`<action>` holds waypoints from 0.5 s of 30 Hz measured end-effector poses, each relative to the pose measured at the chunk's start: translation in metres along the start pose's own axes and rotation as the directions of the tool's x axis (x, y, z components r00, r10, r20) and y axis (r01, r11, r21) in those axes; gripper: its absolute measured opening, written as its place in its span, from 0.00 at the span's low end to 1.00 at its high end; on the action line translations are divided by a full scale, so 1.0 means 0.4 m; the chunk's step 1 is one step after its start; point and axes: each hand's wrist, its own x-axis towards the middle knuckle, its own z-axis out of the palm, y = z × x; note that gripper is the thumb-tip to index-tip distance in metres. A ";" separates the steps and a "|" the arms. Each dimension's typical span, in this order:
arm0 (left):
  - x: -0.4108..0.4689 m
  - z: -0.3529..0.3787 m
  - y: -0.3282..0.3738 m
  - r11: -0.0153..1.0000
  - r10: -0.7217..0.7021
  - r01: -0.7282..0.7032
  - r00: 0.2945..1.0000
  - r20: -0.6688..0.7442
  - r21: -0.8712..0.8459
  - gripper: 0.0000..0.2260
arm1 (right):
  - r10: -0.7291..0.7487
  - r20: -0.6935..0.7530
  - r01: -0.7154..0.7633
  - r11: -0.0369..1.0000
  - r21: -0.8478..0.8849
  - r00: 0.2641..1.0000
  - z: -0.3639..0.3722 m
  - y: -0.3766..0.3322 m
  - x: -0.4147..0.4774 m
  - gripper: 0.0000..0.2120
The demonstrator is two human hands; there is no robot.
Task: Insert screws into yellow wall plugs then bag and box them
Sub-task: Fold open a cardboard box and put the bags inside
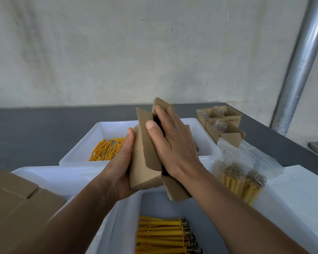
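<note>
I hold a small brown cardboard box (pixel 145 162) up over the trays, its flaps standing open. My left hand (pixel 117 167) grips its left side with the thumb along the edge. My right hand (pixel 173 142) lies flat over the right side, fingers reaching between the flaps. Yellow wall plugs with screws (pixel 165 235) lie in rows in the near white tray (pixel 125 217). Loose yellow plugs (pixel 106 149) sit in the far white tray (pixel 99 129). A clear bag of assembled plugs (pixel 240 180) lies to the right.
Open small cardboard boxes (pixel 222 123) stand at the back right on the dark table (pixel 35 129). Flat cardboard (pixel 17 198) lies at the near left. White sheets (pixel 301 189) lie at the right, and a metal pole (pixel 305 61) rises behind.
</note>
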 end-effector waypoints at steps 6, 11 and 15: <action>0.012 -0.002 -0.009 0.998 -0.068 0.068 0.990 0.124 0.005 0.35 | 0.146 0.141 -0.145 0.989 -0.020 0.979 -0.001 0.011 0.013 0.31; 0.023 -0.010 -0.010 0.997 -0.076 0.073 0.977 0.197 0.027 0.34 | 0.192 0.170 -0.194 0.981 -0.003 0.967 -0.007 0.008 0.005 0.31; 0.026 -0.009 -0.009 0.997 -0.068 0.062 0.976 0.205 0.036 0.34 | 0.216 0.186 -0.215 0.976 -0.024 0.959 -0.010 0.003 0.003 0.32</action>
